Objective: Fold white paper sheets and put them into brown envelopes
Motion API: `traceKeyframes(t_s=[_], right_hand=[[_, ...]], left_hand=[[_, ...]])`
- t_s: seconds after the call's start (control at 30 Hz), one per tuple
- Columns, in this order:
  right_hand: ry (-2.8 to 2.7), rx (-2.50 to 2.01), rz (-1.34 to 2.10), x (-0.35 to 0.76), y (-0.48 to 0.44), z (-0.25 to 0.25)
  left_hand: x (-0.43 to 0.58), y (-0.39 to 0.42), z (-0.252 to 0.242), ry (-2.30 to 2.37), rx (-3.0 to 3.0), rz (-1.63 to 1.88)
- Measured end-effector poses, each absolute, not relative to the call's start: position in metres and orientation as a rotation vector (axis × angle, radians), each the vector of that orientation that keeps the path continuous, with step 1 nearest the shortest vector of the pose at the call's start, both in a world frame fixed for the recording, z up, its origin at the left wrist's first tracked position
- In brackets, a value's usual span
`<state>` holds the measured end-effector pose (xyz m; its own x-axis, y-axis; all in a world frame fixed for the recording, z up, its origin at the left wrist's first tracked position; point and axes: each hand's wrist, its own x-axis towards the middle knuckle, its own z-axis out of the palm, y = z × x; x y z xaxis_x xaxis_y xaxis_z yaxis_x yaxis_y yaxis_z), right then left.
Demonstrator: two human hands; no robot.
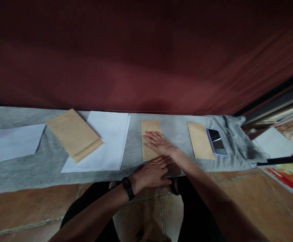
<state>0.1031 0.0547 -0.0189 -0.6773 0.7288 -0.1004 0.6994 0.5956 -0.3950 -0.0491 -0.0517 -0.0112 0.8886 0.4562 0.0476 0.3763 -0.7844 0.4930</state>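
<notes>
A brown paper envelope with small red print lies lengthwise on the grey cloth in front of me. Across its middle rests my right hand, flat, with the fingers stretched out over the paper. My left hand, with a dark band on its wrist, lies at the cloth's front edge, just below the envelope's lower end. Its fingers are extended and reach toward my right wrist. Neither hand grips anything. Another brown envelope lies to the right.
To the left, a stack of brown envelopes overlaps white paper sheets. More white paper lies at the far left. A phone sits by the right envelope. Behind the grey cloth rises a dark red fabric.
</notes>
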Motion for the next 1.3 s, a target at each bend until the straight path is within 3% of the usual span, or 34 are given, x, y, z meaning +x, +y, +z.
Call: traceKeyframes(t_s=[0.43,1.3], right_hand=[[-2.64,-1.52,0.313,0.092,0.122,-0.019],[-2.723,-1.301,0.668,0.111,0.014,-0.014]], left_hand=[[-0.057,-0.054,-0.006,0.583,2.591,0.358],[-0.072,-0.053,-0.006,0.653,2.665,0.272]])
